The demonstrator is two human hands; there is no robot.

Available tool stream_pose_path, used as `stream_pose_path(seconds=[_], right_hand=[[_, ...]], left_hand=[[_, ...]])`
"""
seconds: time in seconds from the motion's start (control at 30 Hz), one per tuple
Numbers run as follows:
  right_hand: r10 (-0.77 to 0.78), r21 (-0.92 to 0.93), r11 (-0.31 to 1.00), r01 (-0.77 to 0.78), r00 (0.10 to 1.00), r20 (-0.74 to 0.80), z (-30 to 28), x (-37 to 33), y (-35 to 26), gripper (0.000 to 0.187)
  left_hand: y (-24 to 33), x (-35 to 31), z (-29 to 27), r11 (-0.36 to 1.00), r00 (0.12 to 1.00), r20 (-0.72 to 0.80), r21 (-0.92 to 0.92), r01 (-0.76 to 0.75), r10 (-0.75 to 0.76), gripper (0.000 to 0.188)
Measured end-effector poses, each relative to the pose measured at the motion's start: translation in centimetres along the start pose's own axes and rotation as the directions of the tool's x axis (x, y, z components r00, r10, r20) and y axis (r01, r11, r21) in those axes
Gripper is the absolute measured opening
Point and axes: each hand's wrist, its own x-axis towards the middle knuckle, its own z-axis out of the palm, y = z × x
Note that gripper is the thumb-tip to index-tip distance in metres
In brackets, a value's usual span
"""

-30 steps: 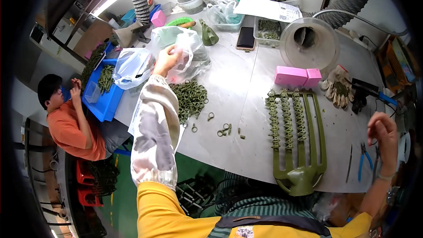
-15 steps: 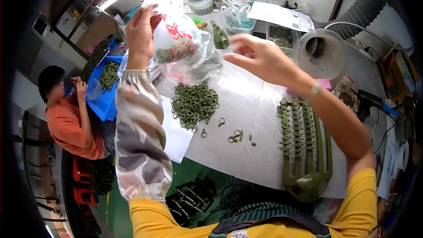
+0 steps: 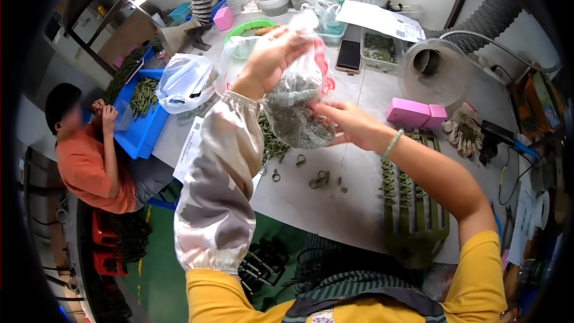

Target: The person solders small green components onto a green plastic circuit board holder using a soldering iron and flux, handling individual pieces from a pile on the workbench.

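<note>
A clear plastic bag [image 3: 297, 110] with red print hangs above the middle of the table, dark greenish pieces inside. My left hand [image 3: 276, 57], its arm in a shiny pale patterned sleeve, is closed round the gathered top of the bag. Thumb and fingers of my right hand [image 3: 354, 124] take hold of the bag's lower right side; a bracelet circles that wrist. Partly hidden behind the bag lies a heap of small green rings [image 3: 275, 148]. Several loose rings [image 3: 320, 179] lie nearer the front edge. A green slotted rack [image 3: 417, 240] with rows of small green pieces sits below my right forearm.
Pink blocks [image 3: 409, 111], a soiled glove [image 3: 464, 131] and a clear round hood [image 3: 434, 72] stand at the right. Farther back are a phone [image 3: 348, 57] and tubs [image 3: 272, 3]. At the left, a person in orange [image 3: 98, 167] works beside a blue tray [image 3: 139, 134].
The bag has come right and nearer in my left hand. My right hand has moved down and now grips its side. The phone and the pink blocks have come into fuller view.
</note>
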Motion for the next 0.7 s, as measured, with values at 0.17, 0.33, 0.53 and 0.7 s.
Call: stream_pose_path(seconds=[0.17, 0.33, 0.53, 0.7], right_hand=[[0.092, 0.152, 0.986, -0.071, 0.986, -0.140, -3.5, -0.1, 3.2, 0.051], [-0.726, -0.825, 0.492, 0.278, 0.654, -0.212, -3.1, -1.1, 4.6, 0.069], [-0.689, -0.946, 0.128, 0.298, 0.713, 0.131, -2.9, -0.9, 4.9, 0.025], [-0.857, -0.885, 0.215, 0.414, 0.514, 0.032, -4.4, -1.6, -0.2, 0.015]], left_hand=[[-4.0, -3.0, -1.1, 0.795, 0.988, -0.153, 0.600, 0.087, 0.006, 0.051], [-6.7, -6.9, -4.4, 0.300, 0.997, 0.043, 0.954, -0.020, -0.069, 0.061], [-11.5, -6.0, -4.7, 0.284, 0.985, -0.162, 0.948, 0.142, 0.050, 0.043], [-9.3, -5.6, -4.8, 0.729, 0.966, -0.252, 0.671, 0.132, 0.058, 0.024]])
